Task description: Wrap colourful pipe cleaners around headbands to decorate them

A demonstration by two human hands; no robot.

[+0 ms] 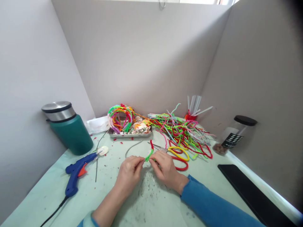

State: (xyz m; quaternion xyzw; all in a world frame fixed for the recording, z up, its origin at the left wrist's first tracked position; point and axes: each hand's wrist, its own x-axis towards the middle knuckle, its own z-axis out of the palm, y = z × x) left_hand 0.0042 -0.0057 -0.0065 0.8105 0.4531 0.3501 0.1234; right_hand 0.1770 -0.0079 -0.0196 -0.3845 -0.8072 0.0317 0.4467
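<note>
Between my two hands, low over the middle of the table, is a short pipe cleaner [149,155] with green, white and red stretches. My left hand [130,171] pinches its lower left end between thumb and forefinger. The fingers of my right hand [164,167] close on the green part from the other side. The red tip points up and away from me. Just behind my right hand lie scissors [181,154] with yellow and red handles, partly covered by that hand. A thin grey strand [130,148] curves on the table behind my left hand.
A blue glue gun [77,173] lies left, its nozzle by a white disc [103,150]. Behind it stands a green bottle [71,134]. A metal tray [130,135] holds wound rings [121,118]; loose pipe cleaners [182,129] are heaped right. A jar [230,137] and black case [248,189] sit far right.
</note>
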